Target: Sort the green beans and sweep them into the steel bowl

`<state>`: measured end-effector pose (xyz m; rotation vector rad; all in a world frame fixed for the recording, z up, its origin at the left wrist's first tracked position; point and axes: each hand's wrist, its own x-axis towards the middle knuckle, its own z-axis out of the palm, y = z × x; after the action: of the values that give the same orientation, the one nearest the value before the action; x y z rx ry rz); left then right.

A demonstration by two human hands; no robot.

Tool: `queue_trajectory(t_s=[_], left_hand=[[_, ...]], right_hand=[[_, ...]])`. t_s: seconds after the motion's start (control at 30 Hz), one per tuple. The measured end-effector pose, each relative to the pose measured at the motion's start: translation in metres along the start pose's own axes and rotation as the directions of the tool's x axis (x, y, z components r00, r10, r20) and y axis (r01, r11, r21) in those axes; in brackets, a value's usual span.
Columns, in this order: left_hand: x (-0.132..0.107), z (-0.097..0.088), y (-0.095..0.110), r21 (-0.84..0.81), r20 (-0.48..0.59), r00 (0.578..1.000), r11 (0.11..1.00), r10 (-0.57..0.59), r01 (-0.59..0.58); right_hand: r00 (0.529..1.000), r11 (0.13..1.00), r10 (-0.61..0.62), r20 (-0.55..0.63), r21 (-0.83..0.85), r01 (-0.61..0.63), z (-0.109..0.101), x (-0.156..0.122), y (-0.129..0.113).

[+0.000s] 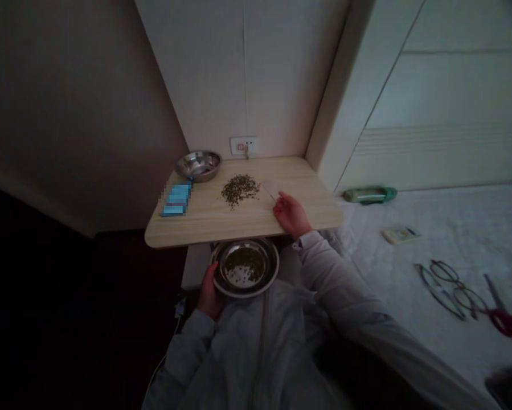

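Note:
My left hand (211,291) grips the left rim of a steel bowl (274,267), held just below the table's front edge. Small green beans (249,262), like mung beans, lie across the bowl's bottom. Over the table's right half, my right hand (290,214) has its fingers closed on a thin, pale, see-through sheet (271,189), whose exact kind I cannot make out. The sheet's far end comes near the right side of a loose pile of green beans (240,189) spread on the wooden tabletop (196,226).
A second steel bowl (199,166) stands at the table's back left, behind a pixelated blue rectangle (176,199). A wall socket (244,146) sits behind the table. On the white bed at right lie a green bottle (369,195), a small box (401,234), glasses (446,271) and red-handled scissors (508,326).

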<state>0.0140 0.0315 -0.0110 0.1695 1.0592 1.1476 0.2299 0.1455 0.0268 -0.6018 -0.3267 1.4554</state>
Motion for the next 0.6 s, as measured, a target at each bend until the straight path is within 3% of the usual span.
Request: queue_trajectory(t_s=[0.27,0.33,0.6], left_hand=[[-0.015,-0.003,0.012,0.083,-0.074,0.996,0.995,-0.048,0.054],[-0.015,-0.004,0.008,0.115,-0.109,0.994,0.993,0.008,0.005],[-0.007,-0.018,0.002,0.156,-0.069,0.997,0.987,-0.034,0.045]], right_hand=[[0.999,0.994,0.033,0.024,0.100,-0.035,0.000,0.002,-0.002],[0.999,0.995,0.046,0.011,0.083,-0.047,-0.001,0.002,-0.003],[0.999,0.997,0.045,0.028,0.053,-0.047,-0.002,-0.001,-0.006]])
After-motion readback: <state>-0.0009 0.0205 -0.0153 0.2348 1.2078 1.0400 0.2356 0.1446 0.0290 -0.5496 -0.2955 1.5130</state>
